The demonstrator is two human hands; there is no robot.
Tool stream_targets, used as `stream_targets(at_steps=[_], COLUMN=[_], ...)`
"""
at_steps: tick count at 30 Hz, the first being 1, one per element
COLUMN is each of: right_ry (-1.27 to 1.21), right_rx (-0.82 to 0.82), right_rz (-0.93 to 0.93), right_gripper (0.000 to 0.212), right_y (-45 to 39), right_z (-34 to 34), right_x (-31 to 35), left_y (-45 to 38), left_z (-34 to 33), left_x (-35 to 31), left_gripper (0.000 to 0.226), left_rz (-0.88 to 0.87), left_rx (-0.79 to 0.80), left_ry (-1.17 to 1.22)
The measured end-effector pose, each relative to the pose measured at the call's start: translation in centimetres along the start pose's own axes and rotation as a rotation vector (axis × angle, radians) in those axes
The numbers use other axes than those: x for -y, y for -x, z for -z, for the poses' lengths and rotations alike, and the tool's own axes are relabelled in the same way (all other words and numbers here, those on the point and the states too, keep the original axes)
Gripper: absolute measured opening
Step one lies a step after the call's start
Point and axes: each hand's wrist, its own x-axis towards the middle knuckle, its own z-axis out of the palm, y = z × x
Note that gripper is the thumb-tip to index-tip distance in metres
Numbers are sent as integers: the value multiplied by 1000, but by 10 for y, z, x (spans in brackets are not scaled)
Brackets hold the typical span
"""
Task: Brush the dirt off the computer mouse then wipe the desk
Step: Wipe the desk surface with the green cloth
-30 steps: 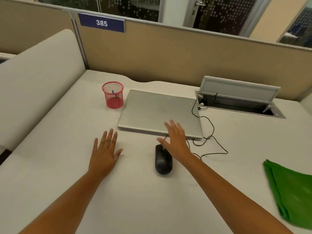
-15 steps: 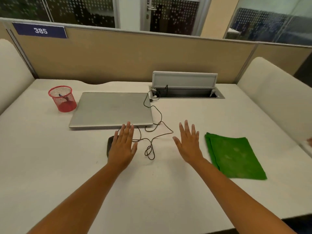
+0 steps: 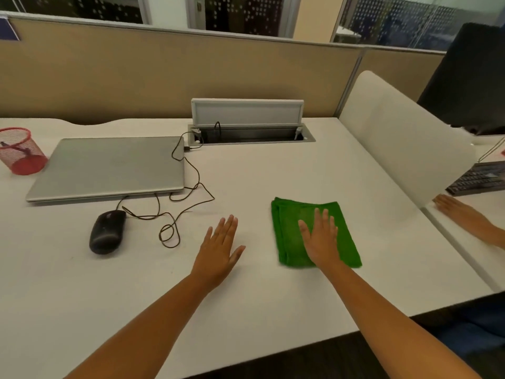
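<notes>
A black wired computer mouse (image 3: 107, 234) lies on the white desk (image 3: 273, 173) at the left, its cable looping toward the closed silver laptop (image 3: 109, 166). A folded green cloth (image 3: 289, 228) lies flat on the desk right of centre. My right hand (image 3: 320, 237) lies over the cloth, fingers straight and together. My left hand (image 3: 220, 248) is flat over the bare desk between mouse and cloth, fingers spread, holding nothing.
A red mesh pen cup (image 3: 20, 150) stands at the far left. An open cable hatch (image 3: 250, 127) sits at the back. A white divider (image 3: 404, 138) bounds the right side; beyond it are another person's hand (image 3: 461, 212) and a keyboard (image 3: 481, 179).
Both hands moved right: the left left the mouse for the bare desk, the right went from the desk onto the green cloth. The camera view panned right.
</notes>
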Motion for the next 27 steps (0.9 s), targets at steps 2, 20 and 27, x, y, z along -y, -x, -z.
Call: stream_targets(at_steps=[2, 20, 27], right_ry=[-15, 376, 375], right_rx=[120, 157, 248], right_rz=[-63, 265, 613], right_gripper=[78, 58, 66], right_y=[-4, -34, -8], right_z=[-5, -55, -87], right_x=[-13, 42, 118], left_y=[8, 44, 70], left_z=[-8, 85, 94], left_x=[0, 100, 109], left_gripper=[75, 49, 30], left_rz=[-10, 466, 359], left_rx=[41, -53, -58], left_ry=[-11, 5, 3])
